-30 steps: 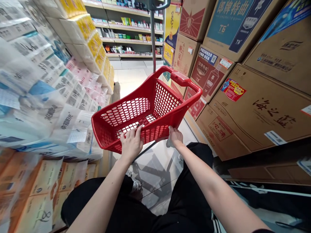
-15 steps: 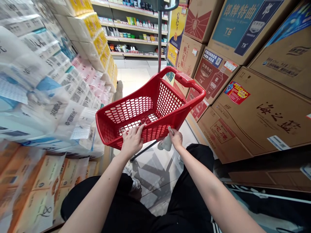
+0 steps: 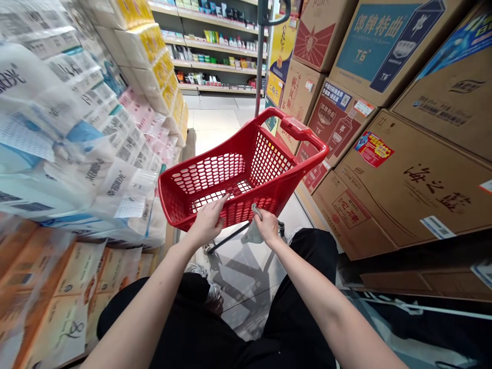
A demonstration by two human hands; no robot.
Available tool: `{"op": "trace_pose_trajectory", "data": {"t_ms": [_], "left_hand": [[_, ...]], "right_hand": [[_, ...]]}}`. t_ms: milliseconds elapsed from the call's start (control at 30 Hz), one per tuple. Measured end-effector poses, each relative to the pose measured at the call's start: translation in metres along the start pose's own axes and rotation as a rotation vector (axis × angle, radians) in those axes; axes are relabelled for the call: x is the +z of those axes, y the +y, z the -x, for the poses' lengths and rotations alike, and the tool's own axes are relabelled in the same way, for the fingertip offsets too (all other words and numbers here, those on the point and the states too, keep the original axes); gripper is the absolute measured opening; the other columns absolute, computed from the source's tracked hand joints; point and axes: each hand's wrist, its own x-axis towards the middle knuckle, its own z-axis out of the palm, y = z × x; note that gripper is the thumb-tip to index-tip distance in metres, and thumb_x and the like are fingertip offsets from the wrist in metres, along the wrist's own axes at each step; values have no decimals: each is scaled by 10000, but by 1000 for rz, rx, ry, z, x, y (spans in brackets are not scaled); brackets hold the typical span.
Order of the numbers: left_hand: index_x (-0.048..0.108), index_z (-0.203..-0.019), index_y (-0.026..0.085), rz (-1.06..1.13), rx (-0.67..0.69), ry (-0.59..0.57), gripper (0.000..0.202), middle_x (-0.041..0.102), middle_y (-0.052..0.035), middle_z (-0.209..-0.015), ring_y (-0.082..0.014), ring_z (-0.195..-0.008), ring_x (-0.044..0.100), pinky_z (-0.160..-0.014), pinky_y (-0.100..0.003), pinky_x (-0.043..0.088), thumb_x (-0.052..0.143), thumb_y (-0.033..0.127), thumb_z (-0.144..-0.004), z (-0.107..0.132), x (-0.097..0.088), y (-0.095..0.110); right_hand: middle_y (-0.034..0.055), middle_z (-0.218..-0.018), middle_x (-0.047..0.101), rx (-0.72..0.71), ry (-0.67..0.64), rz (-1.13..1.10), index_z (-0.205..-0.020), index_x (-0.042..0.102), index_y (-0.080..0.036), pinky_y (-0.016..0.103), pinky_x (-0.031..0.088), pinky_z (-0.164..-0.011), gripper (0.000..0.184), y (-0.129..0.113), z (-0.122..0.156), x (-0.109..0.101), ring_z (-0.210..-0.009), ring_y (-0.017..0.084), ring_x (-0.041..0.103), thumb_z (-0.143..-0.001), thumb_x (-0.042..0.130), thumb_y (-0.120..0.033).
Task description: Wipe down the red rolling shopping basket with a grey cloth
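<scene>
A red plastic shopping cart basket [image 3: 285, 193] with perforated walls stands tilted in front of me, its handle end to the right. My left hand [image 3: 208, 219] is at the near rim, fingers stretched out over it towards the inside; its fingertips are partly hidden. In my right hand [image 3: 266, 225] a pale grey cloth [image 3: 251, 233] is pinched between thumb and fingers. It hangs below the hand, just outside the basket's near wall. Inside the basket the perforated floor shows, with no goods on it.
Plastic-wrapped paper packs [image 3: 100, 154] are stacked at the left, above orange packs [image 3: 73, 287]. Cardboard cartons [image 3: 403, 189] rise at the right. A grey metal pole [image 3: 260, 72] stands behind the cart. Stocked shelves [image 3: 219, 46] line the back.
My right hand has moved left along the near wall with the cloth. The left hand's fingers have shifted slightly at the rim. The cart appears slightly further right in view.
</scene>
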Motion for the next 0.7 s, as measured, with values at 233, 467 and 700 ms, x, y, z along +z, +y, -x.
{"op": "trace_pose_trajectory", "data": {"t_ms": [233, 467, 700], "left_hand": [[261, -1451, 292, -149, -180, 45, 664, 504, -72, -1328, -259, -1163, 472, -987, -430, 296, 429, 237, -811, 20, -1, -9], [207, -1469, 301, -120, -173, 0, 727, 483, -67, -1356, -264, -1184, 453, -969, -420, 303, 456, 256, -787, 20, -4, 5], [210, -1468, 305, -99, -190, -17, 734, 490, -67, -1346, -268, -1190, 446, -950, -417, 310, 463, 276, -779, 19, -4, 10]], "right_hand": [[5, -904, 714, 0, 17, 72, -1147, 588, -262, 216, 403, -718, 268, -18, -7, 2, -816, 157, 648, -905, 488, -317], [40, -961, 716, 27, -47, 152, -1190, 604, -277, 219, 404, -769, 305, -27, -16, 8, -867, 157, 642, -929, 454, -324], [28, -996, 719, 76, -96, 106, -1167, 627, -290, 214, 417, -767, 298, -6, 7, 1, -895, 161, 653, -917, 477, -351]]}}
